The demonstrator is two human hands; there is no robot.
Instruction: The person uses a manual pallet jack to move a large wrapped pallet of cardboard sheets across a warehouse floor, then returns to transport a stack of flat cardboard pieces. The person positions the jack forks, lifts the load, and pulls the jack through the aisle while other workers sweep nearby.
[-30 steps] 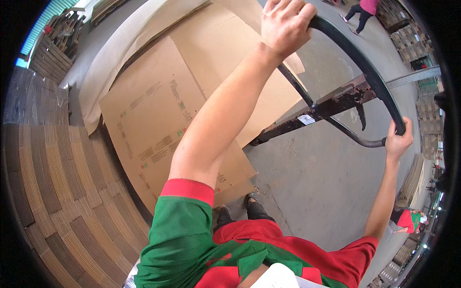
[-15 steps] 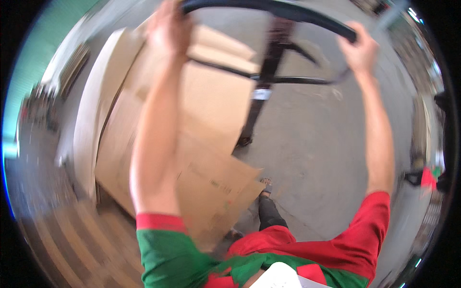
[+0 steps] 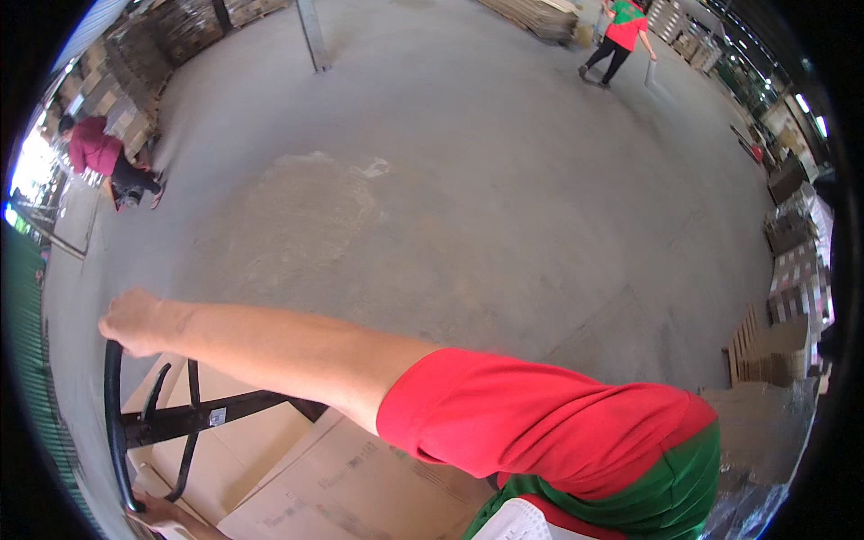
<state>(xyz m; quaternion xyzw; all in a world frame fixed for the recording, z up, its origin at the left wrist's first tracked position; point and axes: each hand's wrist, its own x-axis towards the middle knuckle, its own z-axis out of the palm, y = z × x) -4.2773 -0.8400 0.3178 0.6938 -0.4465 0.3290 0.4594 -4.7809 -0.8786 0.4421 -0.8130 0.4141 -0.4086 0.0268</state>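
Observation:
A black loop-shaped handle (image 3: 114, 423), like that of a pallet jack, stands at the lower left, with a dark shaft (image 3: 180, 420) running to the right from it. My right hand (image 3: 135, 322) is closed round the handle's upper end, its bare arm stretched across from the red sleeve. At the lower end of the loop is my left hand (image 3: 160, 511), wrapped on the bar and partly cut off by the picture's rim. Large brown cardboard sheets (image 3: 360, 486) lie below the shaft and under my right arm.
A grey concrete floor (image 3: 504, 207) spreads ahead, with a metal post (image 3: 311, 36) on it. One person in maroon (image 3: 97, 148) is at far left, another in red and green (image 3: 623, 31) at far right. Stacked cardboard (image 3: 531, 16) and wrapped pallet loads (image 3: 796, 279) line the sides.
My view has swung to the right and up, so the handle and cardboard now sit at the lower left. Both hands have stayed on the handle. Two people have come into view.

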